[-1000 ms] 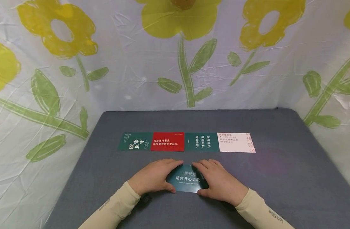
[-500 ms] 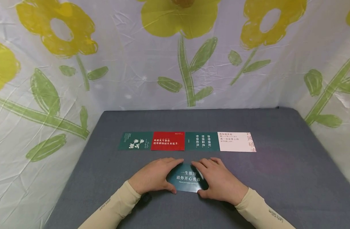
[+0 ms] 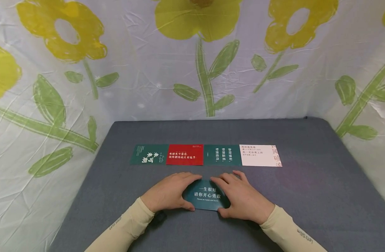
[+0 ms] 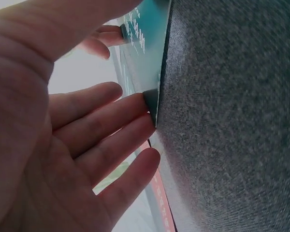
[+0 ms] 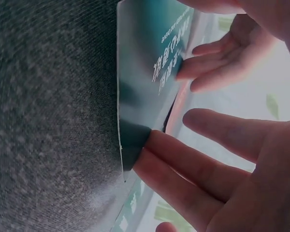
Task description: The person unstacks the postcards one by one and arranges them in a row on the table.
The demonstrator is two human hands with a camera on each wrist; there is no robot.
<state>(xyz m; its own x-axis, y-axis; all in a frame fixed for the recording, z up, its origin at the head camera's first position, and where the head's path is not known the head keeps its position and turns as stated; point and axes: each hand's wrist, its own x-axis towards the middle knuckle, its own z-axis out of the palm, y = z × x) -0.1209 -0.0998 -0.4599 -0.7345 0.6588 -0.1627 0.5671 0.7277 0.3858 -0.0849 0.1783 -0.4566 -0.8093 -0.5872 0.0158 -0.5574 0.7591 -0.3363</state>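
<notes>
A teal card with white printed writing lies close over the table, between the two hands in the head view. My left hand spans its left end, thumb at the near edge and fingertips at the far edge. On the right end, my right hand holds it the same way. The left wrist view shows middle fingertips against a corner of the card, the little finger apart from it. In the right wrist view two fingertips touch the card's far corner, while another finger stands off it.
Beyond the hands, a row of cards lies side by side: a green one, a red one, another green one and a white one. They rest on a grey cloth-covered table. A flower-print curtain surrounds the back and sides.
Some right-hand fingers have lifted slightly at the far edge of the teal card. The card and the left hand stay almost where they were; the row of cards has not changed.
</notes>
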